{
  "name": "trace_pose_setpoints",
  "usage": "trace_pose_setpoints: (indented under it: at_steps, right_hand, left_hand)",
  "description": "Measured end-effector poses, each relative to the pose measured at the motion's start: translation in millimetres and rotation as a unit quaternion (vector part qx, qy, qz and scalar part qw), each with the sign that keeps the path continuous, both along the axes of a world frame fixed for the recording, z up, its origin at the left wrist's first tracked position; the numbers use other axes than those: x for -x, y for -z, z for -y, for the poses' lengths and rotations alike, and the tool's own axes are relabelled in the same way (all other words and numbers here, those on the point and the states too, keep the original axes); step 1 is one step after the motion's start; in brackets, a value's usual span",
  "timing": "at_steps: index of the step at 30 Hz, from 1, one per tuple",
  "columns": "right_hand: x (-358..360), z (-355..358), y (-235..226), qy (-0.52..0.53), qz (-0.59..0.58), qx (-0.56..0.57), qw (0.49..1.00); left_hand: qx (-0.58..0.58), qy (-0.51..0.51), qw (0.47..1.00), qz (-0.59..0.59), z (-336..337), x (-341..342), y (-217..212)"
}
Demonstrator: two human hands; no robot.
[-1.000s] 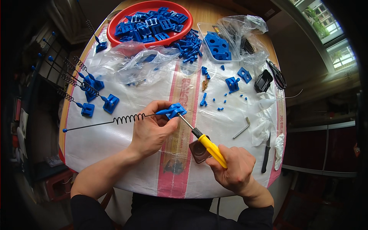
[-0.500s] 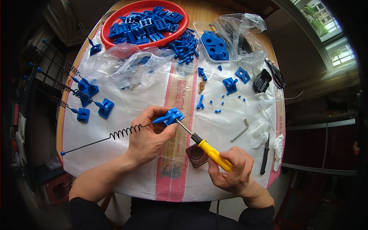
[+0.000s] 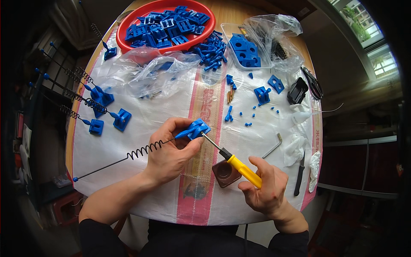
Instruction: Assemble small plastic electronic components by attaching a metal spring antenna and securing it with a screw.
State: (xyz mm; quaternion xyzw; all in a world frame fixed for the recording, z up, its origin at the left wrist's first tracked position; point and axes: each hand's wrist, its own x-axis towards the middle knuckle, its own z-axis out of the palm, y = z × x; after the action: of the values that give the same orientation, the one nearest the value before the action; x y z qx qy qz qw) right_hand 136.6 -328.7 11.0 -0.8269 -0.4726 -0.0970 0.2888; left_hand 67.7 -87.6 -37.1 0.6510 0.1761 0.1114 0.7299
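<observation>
The left hand (image 3: 168, 155), left of the brown block (image 3: 224, 172), curls in a pinch; the right hand (image 3: 270, 188), right of it, spreads thumb and forefinger around the butt of the yellow screwdriver (image 3: 244, 171), grip unclear. Beyond the block, the left hand clasps the blue bracket (image 3: 197, 127).

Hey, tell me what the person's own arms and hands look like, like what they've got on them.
The left hand and right hand wear no gloves, and no watch or bracelet shows on either wrist. The left sleeve and right sleeve are plain, near-black and end well short of the wrists, with no visible markings.
</observation>
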Motion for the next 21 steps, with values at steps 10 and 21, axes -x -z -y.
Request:
trace_pose_setpoints:
  at_steps: [10, 21]
  right_hand:
    - [-2.1, -6.3, 2.6, -0.006, 0.057, -0.074, 0.996]
    - [5.8, -6.6, 15.3, 0.04, 0.058, -0.087, 0.994]
  left_hand:
    - [0.011, 0.0, 1.0, 0.0, 2.4, -0.6, -2.4]
    - [-0.01, -0.01, 1.0, 0.007, 2.5, -0.2, -4.1]
